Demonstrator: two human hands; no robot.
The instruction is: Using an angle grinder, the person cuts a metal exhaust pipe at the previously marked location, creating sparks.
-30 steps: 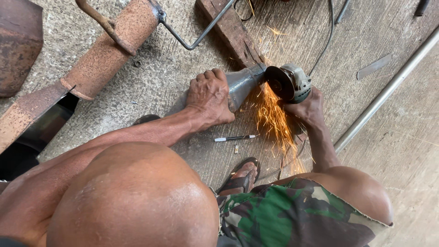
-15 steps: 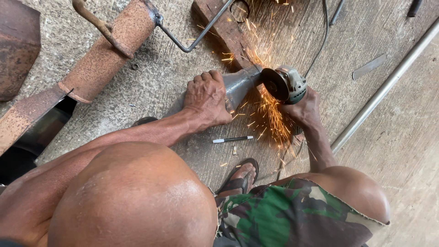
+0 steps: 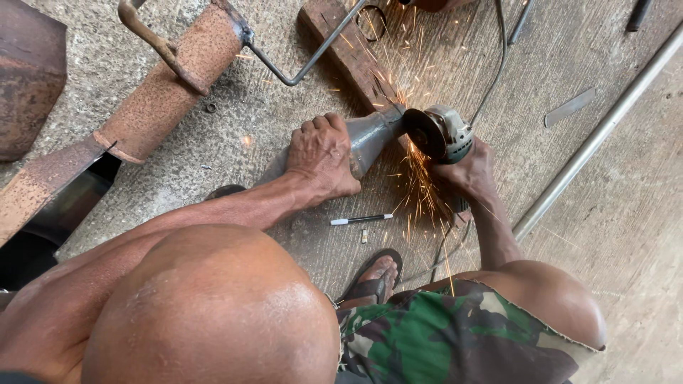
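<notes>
My left hand (image 3: 324,156) grips a grey tapered metal tube (image 3: 370,134) that lies on the concrete floor, pressing it down. My right hand (image 3: 471,173) holds a grey angle grinder (image 3: 445,131), whose disc meets the narrow end of the tube. Orange sparks (image 3: 420,188) spray from the contact point, down toward my legs and up toward a wooden block (image 3: 348,46). The grinder's cable runs away toward the top of the view.
A rusty pipe with a handle (image 3: 167,85) lies at upper left, with a bent steel rod (image 3: 306,67) beside it. A long steel pipe (image 3: 597,131) crosses the right side. A marker pen (image 3: 361,220) lies near my sandalled foot (image 3: 373,274). A flat metal strip (image 3: 569,107) rests nearby.
The sparks, which fell mostly downward a second ago, now also scatter up past the wooden block. Both hands keep their hold in the same place.
</notes>
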